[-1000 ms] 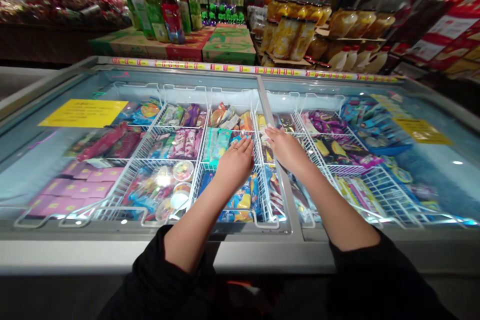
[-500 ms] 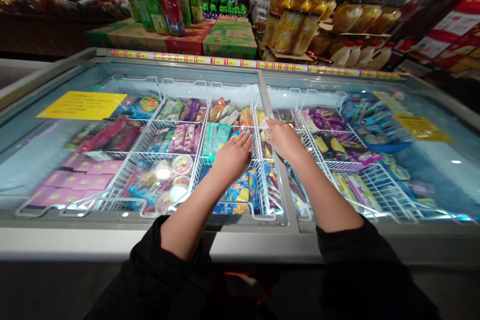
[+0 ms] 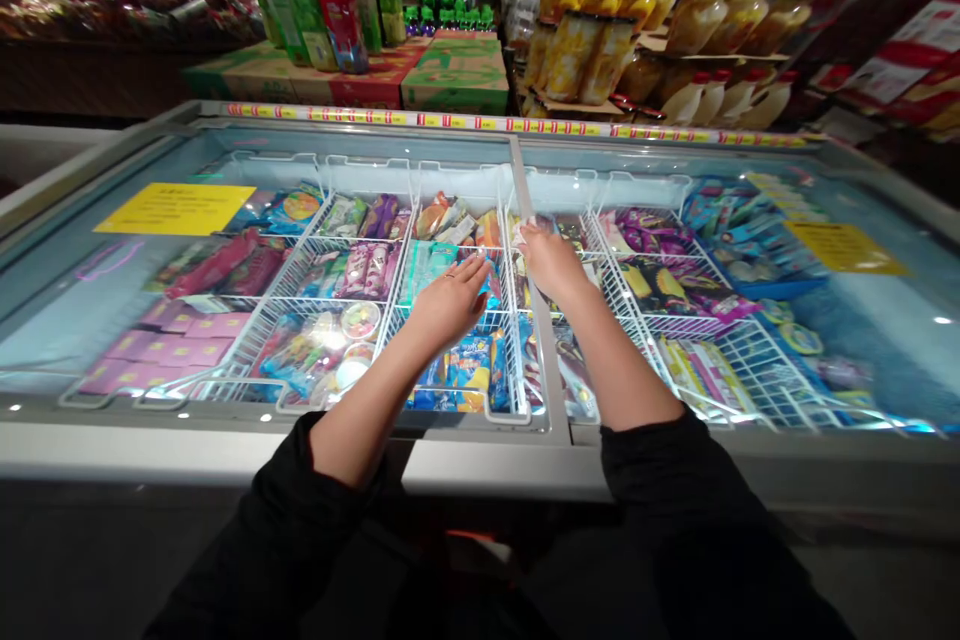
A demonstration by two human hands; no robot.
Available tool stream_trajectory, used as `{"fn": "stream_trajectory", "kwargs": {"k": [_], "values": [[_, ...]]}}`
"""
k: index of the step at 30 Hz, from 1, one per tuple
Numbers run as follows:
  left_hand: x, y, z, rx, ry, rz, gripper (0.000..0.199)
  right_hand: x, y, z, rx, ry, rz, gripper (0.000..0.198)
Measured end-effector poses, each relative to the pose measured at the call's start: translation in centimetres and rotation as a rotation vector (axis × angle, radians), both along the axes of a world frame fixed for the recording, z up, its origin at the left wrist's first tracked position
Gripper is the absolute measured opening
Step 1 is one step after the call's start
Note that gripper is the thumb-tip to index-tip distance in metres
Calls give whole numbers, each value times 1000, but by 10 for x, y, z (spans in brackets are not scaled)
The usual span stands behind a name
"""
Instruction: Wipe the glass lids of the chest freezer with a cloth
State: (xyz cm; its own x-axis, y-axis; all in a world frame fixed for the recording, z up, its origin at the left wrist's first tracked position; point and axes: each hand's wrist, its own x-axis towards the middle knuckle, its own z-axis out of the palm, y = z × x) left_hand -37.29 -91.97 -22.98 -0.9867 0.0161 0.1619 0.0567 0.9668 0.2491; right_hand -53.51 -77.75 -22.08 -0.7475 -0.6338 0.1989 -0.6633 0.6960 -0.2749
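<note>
In front of me is a chest freezer with a glass top [image 3: 457, 152] and a grey metal bar [image 3: 520, 185] across its middle. My left hand [image 3: 450, 300] rests palm down, apparently on the glass left of the bar, fingers stretched out and a ring on one. My right hand [image 3: 553, 265] is at the bar with fingers curled; whatever is in them, if anything, is hidden. Below the glass, white wire baskets [image 3: 517, 360] hold wrapped frozen treats, including blue-and-yellow packets [image 3: 471, 365] and turquoise packets [image 3: 426, 270].
Yellow paper signs [image 3: 176, 208] lie on the glass at both sides. Pink boxes [image 3: 161, 345] fill the freezer's left end. Behind the price strip [image 3: 450, 121] stand drink bottles [image 3: 304, 10] on cartons [image 3: 457, 75] and jars of yellow fruit [image 3: 581, 55].
My view has shifted slightly. Both hands appear a little farther left and my forearms slightly higher in the picture; their poses look nearly the same.
</note>
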Motion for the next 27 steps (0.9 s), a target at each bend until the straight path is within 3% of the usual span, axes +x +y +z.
{"fn": "stream_trajectory", "kwargs": {"k": [3,6,12,17,21,27], "values": [[-4,4,6,29,33,39,49,10,2,-3,8,17,99,45],[-8,8,13,80,81,100,45,-1,-8,-8,-32,4,173,48],[-23,19,24,119,94,180,38,-26,-13,-13,-113,2,101,51],[-54,20,31,92,132,259,37,-8,9,-10,-107,34,107,58],[-74,9,27,71,152,244,43,0,4,-9,-65,36,164,52],[-75,-6,14,27,149,178,47,-34,-17,-9,-71,7,100,50]]}}
